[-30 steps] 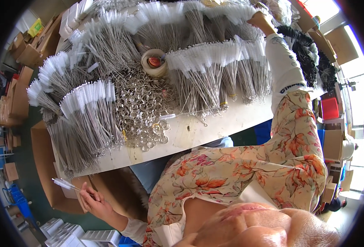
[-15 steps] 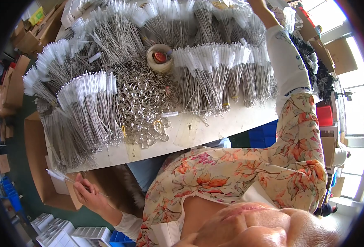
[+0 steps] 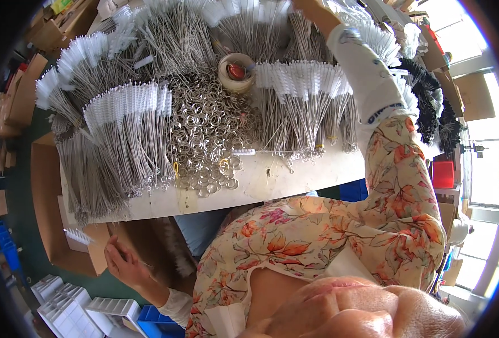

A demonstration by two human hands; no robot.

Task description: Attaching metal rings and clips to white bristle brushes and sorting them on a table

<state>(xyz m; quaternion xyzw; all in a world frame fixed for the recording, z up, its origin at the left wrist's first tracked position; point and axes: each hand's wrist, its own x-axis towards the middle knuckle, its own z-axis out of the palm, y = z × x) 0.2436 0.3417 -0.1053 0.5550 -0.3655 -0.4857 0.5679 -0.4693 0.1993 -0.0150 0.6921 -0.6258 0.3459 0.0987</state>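
Observation:
My left hand (image 3: 126,263) is low on the left, beside the table's near corner, with its fingers curled together. A thin wire-stemmed brush (image 3: 78,236) with white bristles sticks out to its left, in line with the fingers; part of its stem is hard to make out. At the top edge, my right hand (image 3: 315,12) reaches over the far bundles of white-bristled wire brushes (image 3: 261,19). Its fingers are cut off by the frame and blurred, so their grip is hidden.
The table (image 3: 294,179) bears more brush bundles (image 3: 128,124), a heap of metal rings (image 3: 207,132) and a tape roll (image 3: 236,72). A cardboard box (image 3: 49,208) stands below the table's left corner. White bins (image 3: 72,307) stand at the lower left.
My right hand has moved left along the far bundles. My left hand has shifted slightly right and down, with the brush still pointing left. The view has shifted a little.

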